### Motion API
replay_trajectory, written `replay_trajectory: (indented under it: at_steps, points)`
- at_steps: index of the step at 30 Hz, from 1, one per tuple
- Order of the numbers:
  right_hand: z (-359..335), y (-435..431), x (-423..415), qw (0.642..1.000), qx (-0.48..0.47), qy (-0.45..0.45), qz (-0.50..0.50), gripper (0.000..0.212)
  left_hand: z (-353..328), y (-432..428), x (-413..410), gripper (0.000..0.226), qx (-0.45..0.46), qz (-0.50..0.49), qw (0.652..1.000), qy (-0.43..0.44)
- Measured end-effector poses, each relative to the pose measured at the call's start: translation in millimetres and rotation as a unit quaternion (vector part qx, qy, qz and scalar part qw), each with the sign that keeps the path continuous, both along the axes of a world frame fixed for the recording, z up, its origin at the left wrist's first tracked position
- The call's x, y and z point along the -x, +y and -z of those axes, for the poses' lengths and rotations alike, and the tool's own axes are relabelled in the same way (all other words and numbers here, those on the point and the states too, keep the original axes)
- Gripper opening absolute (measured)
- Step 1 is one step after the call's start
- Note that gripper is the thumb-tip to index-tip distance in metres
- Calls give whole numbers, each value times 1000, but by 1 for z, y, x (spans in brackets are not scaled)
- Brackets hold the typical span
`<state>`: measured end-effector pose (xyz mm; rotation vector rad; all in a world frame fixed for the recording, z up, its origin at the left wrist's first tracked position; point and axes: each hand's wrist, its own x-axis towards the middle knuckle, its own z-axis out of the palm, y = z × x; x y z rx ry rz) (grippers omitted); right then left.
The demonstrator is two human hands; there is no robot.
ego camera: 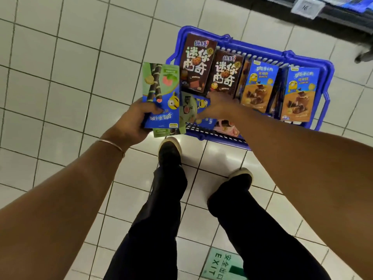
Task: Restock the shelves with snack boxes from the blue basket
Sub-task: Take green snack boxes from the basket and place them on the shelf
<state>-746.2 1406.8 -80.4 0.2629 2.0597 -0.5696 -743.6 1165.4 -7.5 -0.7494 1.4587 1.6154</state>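
The head view looks straight down at a white tiled floor [60, 77], where a blue basket [327, 77] sits just ahead of the person's dark shoes [169, 152]. The left hand [133, 120], a thin bangle [113, 144] on its wrist, grips a green and blue box [161, 93] by its lower end, thumb curled over the front, holding it up just left of the basket; the edge of a second box shows behind it. The right hand [220, 106] reaches down into the basket, touching or close over a green box [188, 106] and a pink box [224, 126] lying there; blur hides whether its fingers are closed on anything. Further back in the basket stand two dark brown boxes [196, 63] side by side and, to their right, two blue and tan boxes [260, 85]. A dark shelf with a price tag [307, 7] crosses the top right corner. A green exit sign [222, 265] is stuck to the floor near the bottom edge.
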Motion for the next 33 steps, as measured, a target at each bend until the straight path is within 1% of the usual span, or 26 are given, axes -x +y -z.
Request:
replay_trajectory:
  at_steps: [2, 6, 9, 12, 14, 16, 17, 18, 19, 21, 24, 25, 26, 27, 28, 29, 31, 32, 33]
  points:
    - [1, -4, 0, 997, -45, 13, -67, 112, 5, -3, 0, 30, 12, -10, 1000, -10]
    - [6, -11, -6, 991, -86, 21, -96, 115, 12, -6, 1, 35, 2, -51, 998, -36]
    - [6, -18, -11, 989, -88, 41, -107, 112, 14, -9, 1, 28, -11, -45, 999, -25]
    - [2, -26, -12, 990, -77, 83, -83, 96, 11, -15, 1, 27, -56, -95, 993, -36]
    - [-7, -28, -13, 992, -60, 95, -49, 90, 4, -22, 3, 27, -83, -130, 987, -39]
    - [-23, -23, -13, 996, -27, 91, 5, 88, -9, -27, 5, 26, -105, -138, 984, -35]
    - [-34, -19, -13, 996, 3, 79, 39, 84, -19, -28, 6, 25, -111, -134, 984, -33]
    - [-48, -15, -14, 993, 46, 65, 90, 75, -32, -27, 7, 25, -115, -126, 985, -27]
    - [-64, -11, -13, 981, 97, 49, 160, 62, -46, -24, 7, 26, -118, -117, 986, -22]
    - [-103, -5, -11, 941, 172, 49, 287, 37, -81, -10, 11, 27, -128, -101, 986, -16]
    - [-187, -1, -6, 881, 209, 90, 414, 18, -156, 17, 21, 29, -155, -63, 986, 8]
    - [-219, 0, -6, 858, 225, 94, 451, 20, -186, 26, 25, 31, -168, -47, 984, 17]
    - [-256, -1, -6, 839, 233, 92, 483, 40, -216, 34, 27, 33, -182, -33, 982, 28]
    - [-291, -1, -6, 828, 230, 91, 504, 61, -246, 40, 31, 35, -196, -26, 979, 40]
    - [-324, 2, -5, 818, 232, 100, 517, 70, -276, 46, 35, 35, -204, -22, 977, 57]
    - [-353, 6, -3, 804, 242, 124, 528, 65, -306, 51, 40, 34, -207, -21, 975, 78]
    - [-411, 15, -1, 787, 264, 180, 528, 30, -367, 59, 49, 31, -218, -11, 968, 121]
    - [-440, 18, 0, 786, 270, 201, 519, 19, -398, 62, 52, 31, -226, -8, 965, 136]
    - [-468, 20, 0, 783, 282, 218, 509, 16, -427, 64, 54, 33, -235, -10, 961, 143]
